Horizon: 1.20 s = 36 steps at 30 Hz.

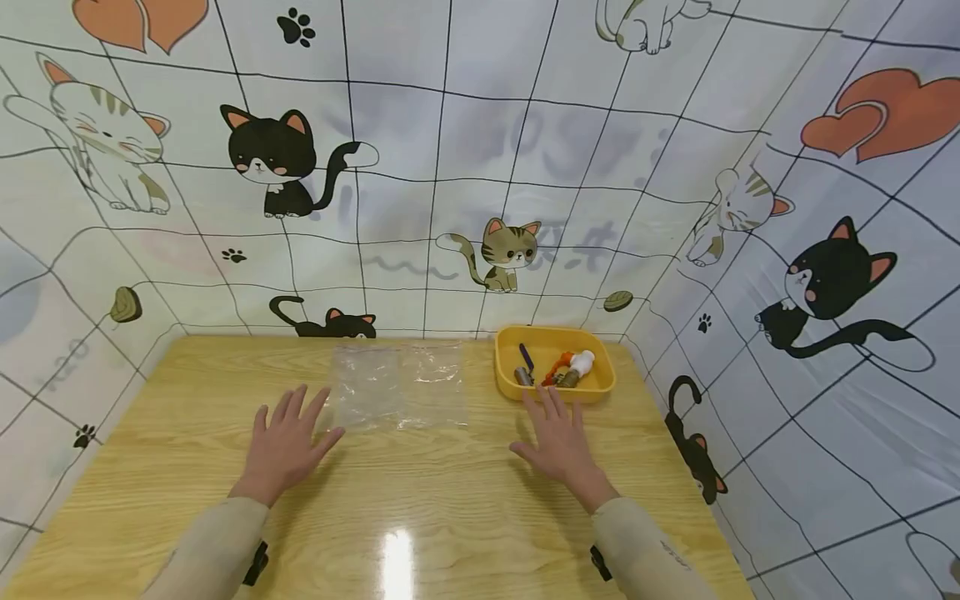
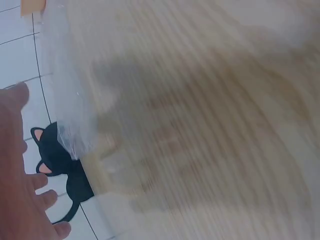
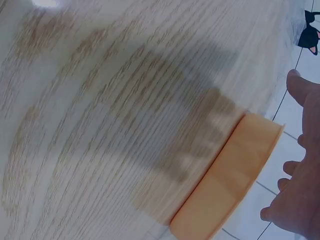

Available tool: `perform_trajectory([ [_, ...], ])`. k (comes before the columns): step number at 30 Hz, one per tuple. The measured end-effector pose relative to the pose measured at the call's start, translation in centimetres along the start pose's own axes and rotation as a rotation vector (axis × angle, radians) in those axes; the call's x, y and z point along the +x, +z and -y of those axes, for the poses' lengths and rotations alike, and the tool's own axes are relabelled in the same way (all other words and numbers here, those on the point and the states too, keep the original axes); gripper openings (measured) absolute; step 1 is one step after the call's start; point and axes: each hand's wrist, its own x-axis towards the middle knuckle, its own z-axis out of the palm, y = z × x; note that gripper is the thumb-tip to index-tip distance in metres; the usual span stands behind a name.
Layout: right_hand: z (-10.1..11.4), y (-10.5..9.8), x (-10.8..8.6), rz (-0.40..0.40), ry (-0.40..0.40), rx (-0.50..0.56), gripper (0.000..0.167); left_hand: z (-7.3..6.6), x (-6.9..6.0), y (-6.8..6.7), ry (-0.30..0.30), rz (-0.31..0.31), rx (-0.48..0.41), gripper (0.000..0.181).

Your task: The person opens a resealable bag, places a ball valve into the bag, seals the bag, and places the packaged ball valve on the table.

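Observation:
My left hand (image 1: 285, 442) is held over the table with its fingers spread, left of two clear plastic bags (image 1: 401, 387) lying side by side. It holds nothing. My right hand (image 1: 558, 437) is likewise spread and bare, just in front of a yellow plastic tray (image 1: 504, 379); its fingertips overlap the tray's near rim in the head view. Inside the tray are a dark blue stick-like piece (image 1: 527, 357), a grey cylindrical piece (image 1: 522, 377), an orange item (image 1: 558, 365) and a white rounded item (image 1: 582, 362). Their exact kinds are too small to tell.
A light wood-grain table (image 1: 420, 492) spans the area under both hands. White sheeting (image 1: 405, 208) printed with cats and grid lines stands behind it and along both sides. The tray sits close to the table's back right corner.

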Motion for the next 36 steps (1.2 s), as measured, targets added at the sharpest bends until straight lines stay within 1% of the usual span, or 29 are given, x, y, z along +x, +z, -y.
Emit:
perform_trajectory([
  [4,1.2,0.2,-0.1,-0.028,-0.062,0.019,0.079,-1.2,1.1,0.5,-0.019,0.028,-0.024,0.070],
  [7,2.2,0.6,0.1,-0.026,-0.111,0.032,0.071,-2.0,1.8,0.9,-0.027,0.016,-0.029,0.062],
  [11,3.6,1.2,0.4,-0.005,-0.160,0.020,0.061,-2.9,3.0,1.3,-0.025,-0.008,-0.031,0.052],
  [14,4.7,1.4,0.5,0.018,-0.187,0.006,0.056,-3.4,3.9,1.5,-0.033,0.001,-0.040,0.050],
  [16,5.5,1.5,0.6,0.026,-0.206,0.000,0.054,-3.5,4.5,1.5,-0.047,0.024,-0.042,0.051],
  [18,6.1,1.6,0.6,0.033,-0.225,-0.017,0.052,-3.6,5.1,1.4,-0.059,0.066,-0.043,0.053],
  [23,7.4,2.4,0.6,0.042,-0.263,-0.066,0.047,-3.3,6.4,1.2,-0.084,0.223,-0.042,0.059],
  [25,7.7,2.6,0.6,0.041,-0.273,-0.073,0.046,-3.0,7.0,1.3,-0.089,0.262,-0.047,0.059],
  [27,8.1,2.6,0.6,0.041,-0.280,-0.072,0.045,-2.7,7.7,1.3,-0.095,0.276,-0.055,0.059],
  [30,8.6,2.6,0.7,0.055,-0.285,-0.060,0.046,-2.1,8.4,1.6,-0.112,0.282,-0.061,0.059],
  [33,9.0,2.4,0.7,0.085,-0.276,-0.051,0.047,-1.6,8.9,1.9,-0.124,0.288,-0.066,0.061],
  [36,9.2,2.5,0.7,0.109,-0.267,-0.057,0.048,-1.5,9.2,2.2,-0.130,0.294,-0.083,0.062],
])
